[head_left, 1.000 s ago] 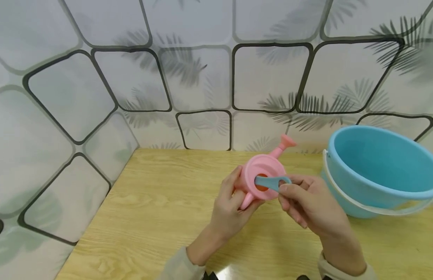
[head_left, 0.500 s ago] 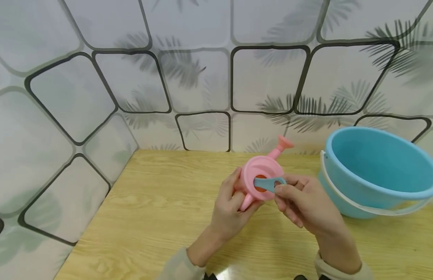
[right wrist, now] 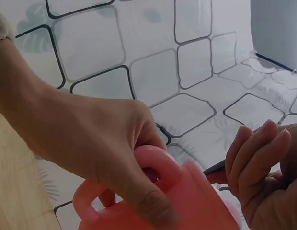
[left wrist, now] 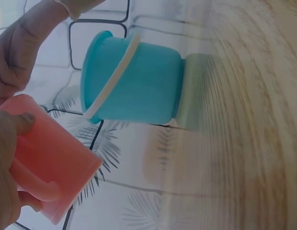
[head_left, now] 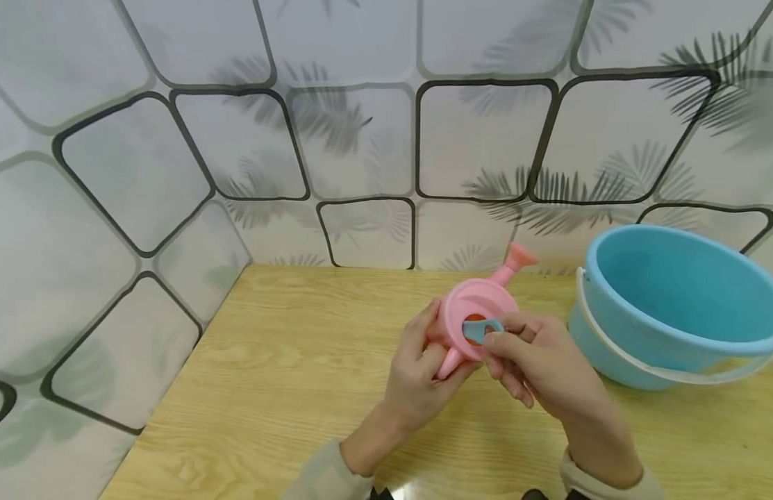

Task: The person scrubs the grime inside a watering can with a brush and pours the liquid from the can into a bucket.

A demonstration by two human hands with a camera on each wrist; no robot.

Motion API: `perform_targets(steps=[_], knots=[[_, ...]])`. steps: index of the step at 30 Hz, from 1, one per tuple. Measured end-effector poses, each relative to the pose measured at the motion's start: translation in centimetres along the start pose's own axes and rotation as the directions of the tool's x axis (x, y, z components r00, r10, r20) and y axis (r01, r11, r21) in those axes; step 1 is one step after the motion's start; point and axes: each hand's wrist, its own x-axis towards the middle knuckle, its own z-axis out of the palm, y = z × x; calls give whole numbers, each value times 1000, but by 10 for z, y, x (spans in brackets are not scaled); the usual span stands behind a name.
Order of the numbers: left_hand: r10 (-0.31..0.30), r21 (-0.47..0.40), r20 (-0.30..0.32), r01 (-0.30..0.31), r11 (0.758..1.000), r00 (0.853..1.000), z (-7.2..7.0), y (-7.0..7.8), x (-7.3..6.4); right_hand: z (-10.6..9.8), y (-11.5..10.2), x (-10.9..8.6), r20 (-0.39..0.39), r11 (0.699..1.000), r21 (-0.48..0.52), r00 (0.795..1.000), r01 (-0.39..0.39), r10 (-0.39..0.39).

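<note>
My left hand (head_left: 411,382) grips a pink toy watering can (head_left: 486,295), with its top opening tilted toward the head camera and its spout pointing up and right. With thumb and fingertips, my right hand (head_left: 555,368) pinches the looped end of a light-blue plastic handle (head_left: 474,330). The handle's other end is inside the can's opening, where its tip is hidden and something orange shows around it. In the left wrist view, the can (left wrist: 52,158) is held above the table, left thumb along its side. The right wrist view shows its curved pink handle (right wrist: 160,163) beside the left hand.
A large light-blue bucket (head_left: 649,354) with a white carrying handle (head_left: 611,345) stands upright on the wooden table (head_left: 286,347), to the right of my right hand. A patterned wall (head_left: 361,153) rises along the table's back and left edges.
The light-blue handle has slid deeper into the can, so less of it shows. My right hand has come closer to the opening, and the can has shifted slightly right.
</note>
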Motion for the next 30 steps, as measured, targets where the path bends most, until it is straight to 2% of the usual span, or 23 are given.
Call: perform_targets(steps=[3, 9, 15, 21, 26, 30], knots=[[1, 16, 3, -1, 1000, 1000, 0, 0, -1, 1, 2, 2, -11, 1000, -18, 1000, -16, 16], [-39, 11, 34, 39, 999, 999, -2, -3, -3, -3, 1, -2, -20, 999, 30, 999, 32, -32], [-20, 15, 27, 20, 1000, 999, -2, -1, -2, -3, 0, 0, -3, 1000, 13, 1000, -18, 18], [-39, 12, 26, 39, 999, 999, -3, -2, -2, -9, 0, -4, 61, 998, 46, 997, 43, -45], [-13, 15, 21, 13, 1000, 1000, -2, 0, -2, -8, 2, 0, 56, 1000, 13, 998, -19, 18], [-34, -10, 33, 35, 999, 999, -1, -1, -2, -9, 0, -1, 54, 1000, 14, 998, -14, 13]])
